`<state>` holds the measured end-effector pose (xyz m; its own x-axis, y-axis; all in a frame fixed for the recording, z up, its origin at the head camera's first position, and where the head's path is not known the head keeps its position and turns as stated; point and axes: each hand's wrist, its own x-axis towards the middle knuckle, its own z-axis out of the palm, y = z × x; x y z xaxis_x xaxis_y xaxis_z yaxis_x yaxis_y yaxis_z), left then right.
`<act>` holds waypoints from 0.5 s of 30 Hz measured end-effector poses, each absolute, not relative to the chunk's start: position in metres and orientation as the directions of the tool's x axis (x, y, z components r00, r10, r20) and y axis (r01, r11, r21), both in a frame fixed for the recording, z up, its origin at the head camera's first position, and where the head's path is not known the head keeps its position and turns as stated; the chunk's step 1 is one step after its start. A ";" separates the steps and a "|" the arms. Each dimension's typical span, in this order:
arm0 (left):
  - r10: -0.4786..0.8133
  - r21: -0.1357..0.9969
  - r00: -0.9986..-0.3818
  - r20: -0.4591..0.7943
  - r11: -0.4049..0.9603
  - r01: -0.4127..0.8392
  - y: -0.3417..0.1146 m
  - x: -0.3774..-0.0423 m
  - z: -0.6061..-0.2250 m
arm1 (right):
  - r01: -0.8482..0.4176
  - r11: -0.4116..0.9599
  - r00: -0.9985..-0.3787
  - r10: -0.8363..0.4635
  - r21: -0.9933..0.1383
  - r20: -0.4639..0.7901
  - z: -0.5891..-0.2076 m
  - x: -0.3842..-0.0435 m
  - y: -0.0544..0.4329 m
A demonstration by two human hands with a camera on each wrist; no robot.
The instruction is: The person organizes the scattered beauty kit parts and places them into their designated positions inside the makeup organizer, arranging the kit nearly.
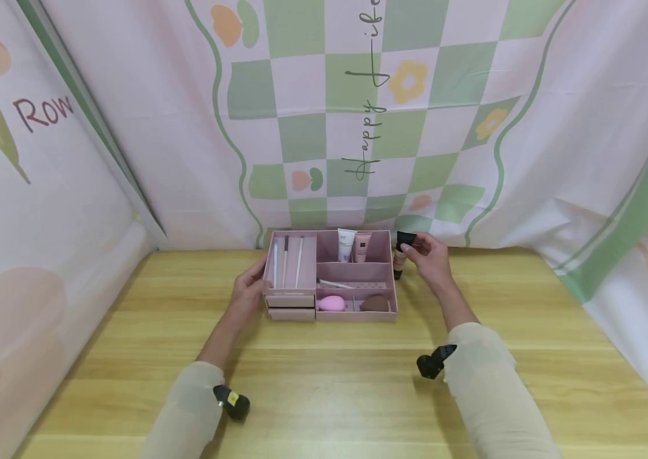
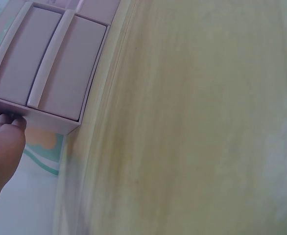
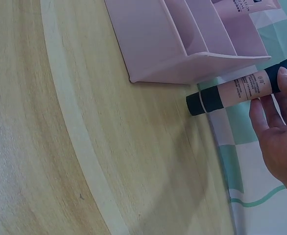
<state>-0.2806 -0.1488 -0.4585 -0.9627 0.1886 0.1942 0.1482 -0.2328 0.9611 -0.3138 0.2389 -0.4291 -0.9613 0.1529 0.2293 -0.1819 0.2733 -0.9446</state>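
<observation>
A pink desktop organizer (image 1: 356, 316) stands at the back of the table. My left hand (image 1: 248, 287) rests against its left side, and in the left wrist view the hand's fingers (image 2: 5, 119) touch the side wall beside two drawers (image 2: 70, 63). To the right of the organizer, my right hand (image 1: 430, 258) pinches a beige cosmetic tube (image 3: 244, 89) by its flat black end, its black cap pointing down. That tube (image 1: 399, 260) is upright and close beside the organizer's right wall.
Inside the organizer are a white tube (image 1: 346, 245), a pink tube (image 1: 361, 248), slim brushes (image 1: 286, 261) in the left tray, a pink makeup sponge (image 1: 332, 303) and a brown one (image 1: 375, 303). A patterned curtain (image 1: 353, 134) hangs right behind. The wooden table (image 1: 324, 389) extends toward me.
</observation>
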 end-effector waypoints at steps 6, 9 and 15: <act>0.183 0.962 -0.964 0.194 -0.226 0.151 -0.148 -0.280 -0.458 | -0.209 0.272 -0.952 0.165 -0.939 0.259 -0.423 -0.313 0.239; 0.182 0.963 -0.964 0.193 -0.224 0.151 -0.148 -0.280 -0.458 | -0.239 0.282 -0.941 0.169 -0.929 0.293 -0.416 -0.312 0.238; 0.188 0.961 -0.963 0.192 -0.236 0.145 -0.149 -0.280 -0.458 | -0.270 0.307 -0.921 0.193 -0.912 0.338 -0.400 -0.311 0.237</act>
